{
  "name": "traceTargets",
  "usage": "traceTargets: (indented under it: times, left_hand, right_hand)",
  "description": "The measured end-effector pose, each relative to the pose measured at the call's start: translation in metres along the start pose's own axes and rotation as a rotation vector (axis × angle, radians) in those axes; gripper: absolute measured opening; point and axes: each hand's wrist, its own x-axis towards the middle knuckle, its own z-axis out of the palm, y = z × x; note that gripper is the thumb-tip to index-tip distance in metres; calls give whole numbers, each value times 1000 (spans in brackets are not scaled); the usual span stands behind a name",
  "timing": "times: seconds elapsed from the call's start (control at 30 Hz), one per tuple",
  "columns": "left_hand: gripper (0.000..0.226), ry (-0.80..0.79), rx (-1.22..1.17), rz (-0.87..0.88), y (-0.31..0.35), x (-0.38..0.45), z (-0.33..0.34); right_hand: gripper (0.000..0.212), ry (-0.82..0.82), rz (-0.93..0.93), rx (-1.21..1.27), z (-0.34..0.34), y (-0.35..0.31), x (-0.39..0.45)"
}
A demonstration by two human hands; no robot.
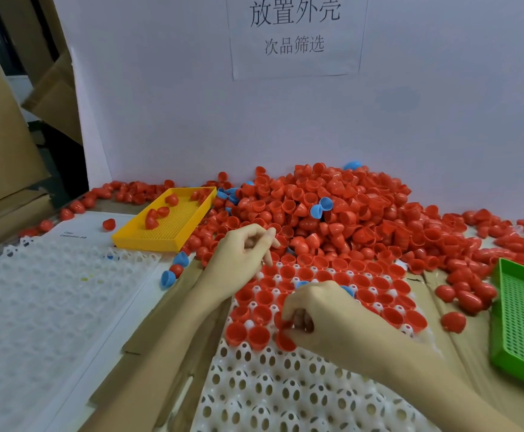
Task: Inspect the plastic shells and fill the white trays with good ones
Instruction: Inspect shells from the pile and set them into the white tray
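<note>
White wall (161, 120), paper sign (295, 35), seemingly cardboard boxes (2, 145)

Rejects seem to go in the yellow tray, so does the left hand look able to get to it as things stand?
Probably yes: the left hand hovers just right of the yellow tray, holding nothing visible, with only loose red shells between them.

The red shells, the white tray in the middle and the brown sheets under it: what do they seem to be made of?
Red shells: thin moulded plastic, probably; smooth, slightly glossy, with light glints on the rims.
White tray: plastic too, it seems; matte, moulded with regular oval holes.
Brown sheets: likely cardboard; dull, flat, with straight cut edges and folds.
</note>
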Motion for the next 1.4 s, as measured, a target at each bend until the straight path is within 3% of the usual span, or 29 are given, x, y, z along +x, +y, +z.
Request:
traceTargets:
  times: [0.23,0.43,0.53,0.67,0.8,0.87,0.93,1.07,1.13,1.23,1.4]
  left_hand:
    - [35,14,8,17,-2,1,0]
    - [34,16,23,44,-6,3,1]
    - [33,0,42,42,-6,2,0]
    - [30,-23,63,28,-5,1,-1]
    - [28,-17,72,35,-4,1,-2]
    - [28,-12,65,32,-4,1,-3]
    - [28,-7,61,28,-5,1,-2]
    - [28,1,60,28,-7,3,-1]
    - [28,2,58,31,-8,4,-1]
    - [27,1,52,39,-9,4,-1]
    - [27,8,68,44,-9,3,-1]
  right_hand:
    - [13,-126,65,-208,10,-13,14]
    - [38,-171,103,-231,8,-18,23]
    - [40,-195,107,-232,7,-17,28]
    - [17,-223,75,-42,-5,-5,24]
    - [18,-236,-3,274,-38,26,13]
    - [23,-164,34,488,-53,53,4]
    - [24,50,124,572,-63,83,-8]
    - [13,562,296,523,-63,138,-23]
    - [15,704,391,401,-58,157,-24]
    - [38,684,491,112,-52,178,-19]
    - [69,382,622,-19,-54,187,-5]
